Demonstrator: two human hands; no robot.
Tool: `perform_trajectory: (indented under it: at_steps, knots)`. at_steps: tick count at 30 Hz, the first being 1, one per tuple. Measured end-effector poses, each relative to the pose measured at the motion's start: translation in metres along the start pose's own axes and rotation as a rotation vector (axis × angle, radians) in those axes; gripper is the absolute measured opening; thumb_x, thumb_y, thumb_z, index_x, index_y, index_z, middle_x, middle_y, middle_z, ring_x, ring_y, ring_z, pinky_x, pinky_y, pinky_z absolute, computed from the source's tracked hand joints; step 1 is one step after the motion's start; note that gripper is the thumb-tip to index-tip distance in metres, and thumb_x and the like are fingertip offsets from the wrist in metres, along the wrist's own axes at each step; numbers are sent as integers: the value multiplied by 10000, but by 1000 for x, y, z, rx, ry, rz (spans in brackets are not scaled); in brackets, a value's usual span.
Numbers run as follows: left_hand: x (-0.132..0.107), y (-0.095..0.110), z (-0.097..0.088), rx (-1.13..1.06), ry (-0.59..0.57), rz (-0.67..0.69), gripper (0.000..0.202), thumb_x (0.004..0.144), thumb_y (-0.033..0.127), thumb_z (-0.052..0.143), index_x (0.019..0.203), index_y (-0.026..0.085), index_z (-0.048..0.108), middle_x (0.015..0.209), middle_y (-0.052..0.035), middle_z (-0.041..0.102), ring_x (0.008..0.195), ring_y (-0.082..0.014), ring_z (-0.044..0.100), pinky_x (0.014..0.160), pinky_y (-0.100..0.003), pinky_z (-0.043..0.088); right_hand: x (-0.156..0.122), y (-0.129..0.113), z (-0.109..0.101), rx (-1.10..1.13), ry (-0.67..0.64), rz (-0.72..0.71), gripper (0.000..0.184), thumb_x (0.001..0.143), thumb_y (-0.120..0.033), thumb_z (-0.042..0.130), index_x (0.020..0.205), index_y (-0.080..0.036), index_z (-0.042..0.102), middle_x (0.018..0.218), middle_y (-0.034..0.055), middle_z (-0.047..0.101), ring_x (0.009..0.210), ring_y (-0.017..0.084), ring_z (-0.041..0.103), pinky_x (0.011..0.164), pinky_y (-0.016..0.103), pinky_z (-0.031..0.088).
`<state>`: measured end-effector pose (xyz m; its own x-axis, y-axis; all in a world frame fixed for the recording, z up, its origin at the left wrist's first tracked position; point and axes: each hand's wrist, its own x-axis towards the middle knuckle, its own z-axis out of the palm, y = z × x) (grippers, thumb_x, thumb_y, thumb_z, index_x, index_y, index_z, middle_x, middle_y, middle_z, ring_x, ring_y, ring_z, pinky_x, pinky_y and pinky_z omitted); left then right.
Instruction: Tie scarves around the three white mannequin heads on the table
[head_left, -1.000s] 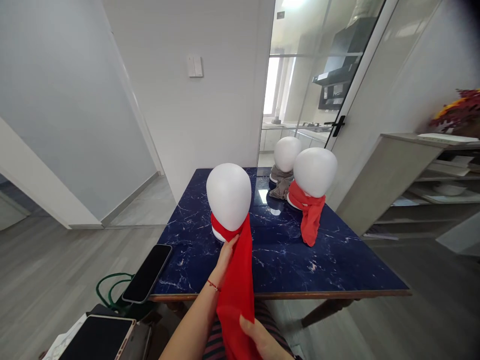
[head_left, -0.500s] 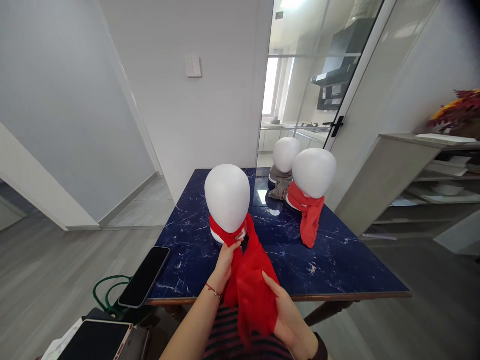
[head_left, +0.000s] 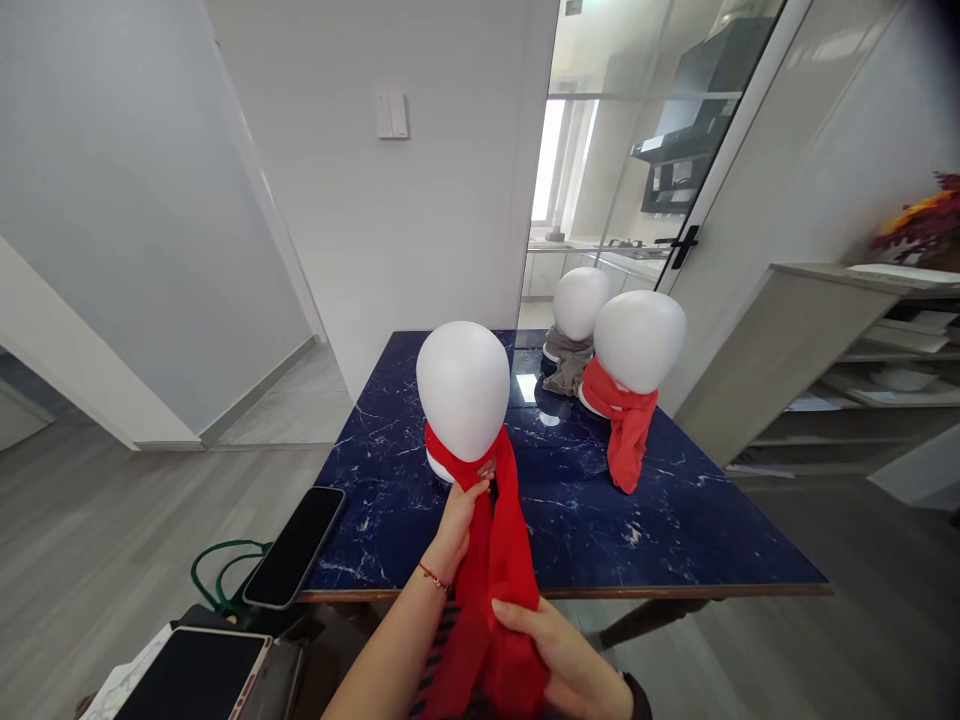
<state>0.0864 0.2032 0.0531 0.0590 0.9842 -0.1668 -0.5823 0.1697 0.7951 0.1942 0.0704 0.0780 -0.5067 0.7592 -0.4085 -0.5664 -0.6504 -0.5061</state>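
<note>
Head view, the only one: the left hand (head_left: 459, 505) was up at the neck of the near mannequin head (head_left: 463, 390), its grip pinched shut on the red scarf (head_left: 499, 560) right where the two tails met under the chin. The right hand (head_left: 559, 660) sat low, off the near edge of the surface (head_left: 675, 530), grip closed around both tails bunched together. The scarf looped the neck and hung straight down between the two hands, drawn fairly taut.

By the look of it, the step in hand was gathering the tails at the throat: wrapped, not yet knotted. Any further handling would call for the upper pinch to hold the crossing firm, since the head looked light and could tip toward the pull.

Further back on the surface stood a second head (head_left: 639, 340) wearing its own red scarf, tied (head_left: 626, 440), and behind it a third head (head_left: 579, 300) with a grey scarf (head_left: 566, 365). A phone (head_left: 294, 545) overhung the near left corner, well apart from both hands.
</note>
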Motion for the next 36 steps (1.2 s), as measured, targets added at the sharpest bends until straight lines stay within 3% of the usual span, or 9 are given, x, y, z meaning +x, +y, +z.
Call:
perform_trajectory:
  at_steps: [3,8,14,16,20,25,29,33,36]
  knots:
    - [-4,0,0,14,59,-13,335,601,140,697,935,139,680,1056,-111,690,964,-208,633,905,-317,436,1,-15,2,-20,119,-116,362,662,-266,770,986,-148,662,939,71,713,856,213,672,835,341,495]
    - [-19,14,-10,90,117,-149,190,637,122,678,822,109,637,738,-98,715,636,-147,645,679,-254,482,8,-39,3,3,284,-333,459,638,-321,785,1049,-177,641,1066,57,684,997,212,635,910,332,489]
    - [-51,52,-16,-22,66,-374,199,783,254,597,864,81,653,752,-108,712,640,-153,655,617,-239,509,40,-38,-6,-127,401,-519,481,656,-356,762,1096,-226,616,1148,24,649,1095,203,583,928,313,481]
    - [-60,59,-14,-100,47,-399,249,821,280,551,894,71,665,868,-127,717,719,-167,668,689,-257,527,50,-28,-1,-150,308,-481,440,684,-369,737,1080,-218,620,1143,29,650,1083,210,587,939,333,470]
    - [-68,57,-13,-17,90,-281,295,813,349,586,918,91,683,949,-125,715,835,-201,672,813,-285,513,60,-8,20,-191,104,-354,444,712,-365,716,1103,-187,602,1149,56,641,1089,216,576,980,359,423]
    - [-63,55,-21,20,-26,-403,338,783,385,624,945,94,682,990,-140,707,911,-231,664,877,-326,492,60,-5,25,-222,84,-359,561,691,-322,733,1203,-198,539,1220,64,598,1136,212,535,961,351,418]
    - [-53,58,-25,28,-87,-473,305,769,344,644,933,90,683,988,-147,706,945,-238,655,887,-321,485,57,-11,19,-251,72,-306,482,679,-315,732,1121,-185,590,1067,64,669,978,211,611,855,332,462]
    - [-44,62,-24,88,-252,-629,352,803,415,577,888,93,692,925,-146,710,926,-238,656,898,-341,474,57,-12,24,-256,-2,-108,363,675,-294,728,998,-157,636,828,34,698,712,159,634,702,282,467]
    - [-44,65,-21,157,-411,-565,333,800,391,576,877,92,700,924,-152,699,912,-236,654,918,-347,455,60,-9,30,-259,-38,-25,299,642,-259,748,900,-142,653,766,20,684,631,120,603,657,248,444]
